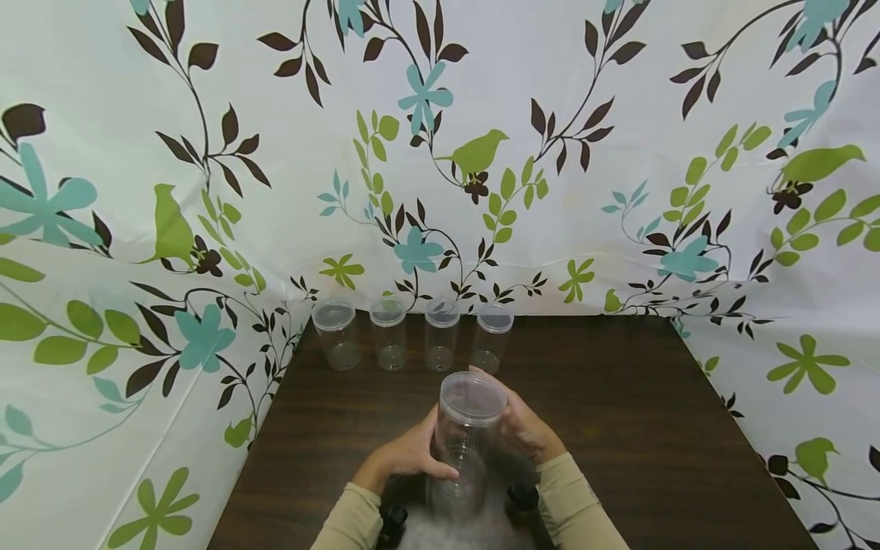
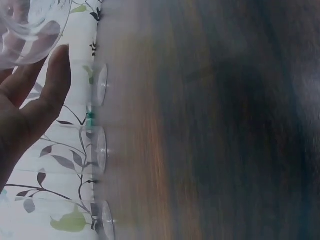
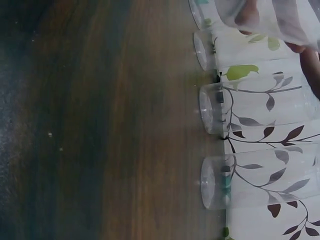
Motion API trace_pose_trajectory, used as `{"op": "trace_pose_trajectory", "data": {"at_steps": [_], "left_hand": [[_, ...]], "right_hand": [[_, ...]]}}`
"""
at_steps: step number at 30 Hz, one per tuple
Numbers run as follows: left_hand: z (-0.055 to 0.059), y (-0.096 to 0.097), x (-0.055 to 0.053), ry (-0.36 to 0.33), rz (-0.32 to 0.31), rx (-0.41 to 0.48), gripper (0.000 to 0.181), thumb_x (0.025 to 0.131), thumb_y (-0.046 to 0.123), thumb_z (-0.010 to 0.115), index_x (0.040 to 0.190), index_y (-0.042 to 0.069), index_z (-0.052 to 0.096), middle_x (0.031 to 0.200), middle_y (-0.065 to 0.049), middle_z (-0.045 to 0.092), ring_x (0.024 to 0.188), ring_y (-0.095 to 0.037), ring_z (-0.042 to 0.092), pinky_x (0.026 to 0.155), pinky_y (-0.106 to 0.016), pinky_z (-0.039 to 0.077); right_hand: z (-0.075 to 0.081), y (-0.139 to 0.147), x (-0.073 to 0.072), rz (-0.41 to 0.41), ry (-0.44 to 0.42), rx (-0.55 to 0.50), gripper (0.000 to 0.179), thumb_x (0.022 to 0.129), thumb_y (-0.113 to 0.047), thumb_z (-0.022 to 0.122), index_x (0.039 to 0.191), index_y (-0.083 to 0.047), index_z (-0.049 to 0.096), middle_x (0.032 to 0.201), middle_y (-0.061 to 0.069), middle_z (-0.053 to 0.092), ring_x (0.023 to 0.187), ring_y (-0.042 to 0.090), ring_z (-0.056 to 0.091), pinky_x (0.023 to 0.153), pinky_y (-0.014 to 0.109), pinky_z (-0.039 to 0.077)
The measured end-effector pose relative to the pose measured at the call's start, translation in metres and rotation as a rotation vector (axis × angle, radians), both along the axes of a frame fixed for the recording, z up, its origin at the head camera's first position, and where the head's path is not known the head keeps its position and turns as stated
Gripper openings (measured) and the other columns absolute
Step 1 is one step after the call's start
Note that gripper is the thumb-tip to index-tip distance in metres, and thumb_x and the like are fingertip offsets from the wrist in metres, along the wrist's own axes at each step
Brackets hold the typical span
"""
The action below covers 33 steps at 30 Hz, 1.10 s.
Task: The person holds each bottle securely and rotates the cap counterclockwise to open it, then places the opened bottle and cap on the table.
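Both hands hold a clear plastic jar (image 1: pixel 462 447) above the near part of the table, slightly tilted, with its translucent lid at the top. The left hand (image 1: pixel 409 452) grips its left side, thumb laid across the front. On the other side, the right hand (image 1: pixel 528 426) holds the upper part, its fingers partly hidden behind the jar. In the left wrist view the jar's base (image 2: pixel 35 37) shows beyond the fingers of the left hand (image 2: pixel 30 110). The right wrist view catches only part of the jar (image 3: pixel 272 17) and of the right hand (image 3: pixel 311 67).
Several similar clear lidded jars stand in a row along the back left of the dark wooden table (image 1: pixel 605 412), among them the leftmost jar (image 1: pixel 337 336) and the rightmost jar (image 1: pixel 491 336). A white sheet (image 1: pixel 289 153) printed with leaves and birds hangs behind and beside the table.
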<state>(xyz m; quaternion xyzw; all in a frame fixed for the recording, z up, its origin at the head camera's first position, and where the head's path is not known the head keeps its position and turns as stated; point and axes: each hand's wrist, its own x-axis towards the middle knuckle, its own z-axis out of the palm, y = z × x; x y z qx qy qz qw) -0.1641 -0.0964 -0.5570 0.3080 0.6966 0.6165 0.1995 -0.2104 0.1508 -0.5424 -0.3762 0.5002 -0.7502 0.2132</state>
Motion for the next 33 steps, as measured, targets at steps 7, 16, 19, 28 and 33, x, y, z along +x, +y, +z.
{"op": "trace_pose_trajectory", "data": {"at_steps": [7, 16, 19, 28, 33], "left_hand": [[-0.004, -0.002, -0.003, 0.073, 0.300, -0.097, 0.124, 0.072, 0.018, 0.092, 0.161, 0.006, 0.006, 0.156, -0.020, 0.035, 0.136, -0.030, 0.044, 0.113, -0.042, 0.033], [-0.017, 0.009, -0.017, 0.266, 0.628, -0.126, 0.122, 0.065, 0.021, 0.097, 0.157, 0.005, 0.018, 0.153, -0.022, 0.041, 0.138, -0.035, 0.045, 0.110, -0.055, 0.037], [-0.018, 0.013, -0.017, 0.286, 0.660, -0.151, 0.122, 0.063, 0.021, 0.098, 0.156, 0.006, 0.021, 0.152, -0.020, 0.043, 0.137, -0.032, 0.046, 0.111, -0.054, 0.037], [-0.015, 0.021, -0.014, 0.414, 0.722, -0.270, 0.124, 0.061, 0.021, 0.099, 0.157, 0.005, 0.022, 0.152, -0.020, 0.043, 0.138, -0.035, 0.045, 0.110, -0.054, 0.039], [-0.012, 0.023, -0.010, 0.436, 0.727, -0.319, 0.123, 0.060, 0.024, 0.099, 0.156, 0.008, 0.025, 0.147, -0.020, 0.049, 0.130, -0.039, 0.051, 0.104, -0.055, 0.044]], "right_hand": [[-0.003, -0.010, 0.003, -0.253, -0.032, 0.003, 0.089, 0.102, -0.045, 0.055, 0.157, 0.009, 0.011, 0.156, 0.020, 0.038, 0.134, 0.012, 0.047, 0.105, 0.027, 0.043], [0.010, -0.041, 0.019, -0.613, -0.069, 0.155, 0.087, 0.097, -0.018, 0.069, 0.159, 0.006, 0.012, 0.162, 0.032, 0.018, 0.146, 0.041, 0.029, 0.103, 0.025, 0.041], [0.010, -0.047, 0.021, -0.631, -0.054, 0.161, 0.094, 0.094, -0.019, 0.074, 0.159, 0.006, 0.010, 0.162, 0.030, 0.020, 0.145, 0.047, 0.027, 0.105, 0.025, 0.040], [0.013, -0.061, 0.027, -0.797, -0.037, 0.248, 0.105, 0.084, -0.023, 0.085, 0.160, 0.000, 0.016, 0.157, 0.024, 0.037, 0.134, 0.041, 0.045, 0.108, 0.042, 0.038], [0.013, -0.068, 0.027, -0.939, -0.043, 0.285, 0.094, 0.081, -0.016, 0.085, 0.155, -0.004, 0.030, 0.146, 0.019, 0.049, 0.131, 0.034, 0.048, 0.109, 0.047, 0.035]]}}
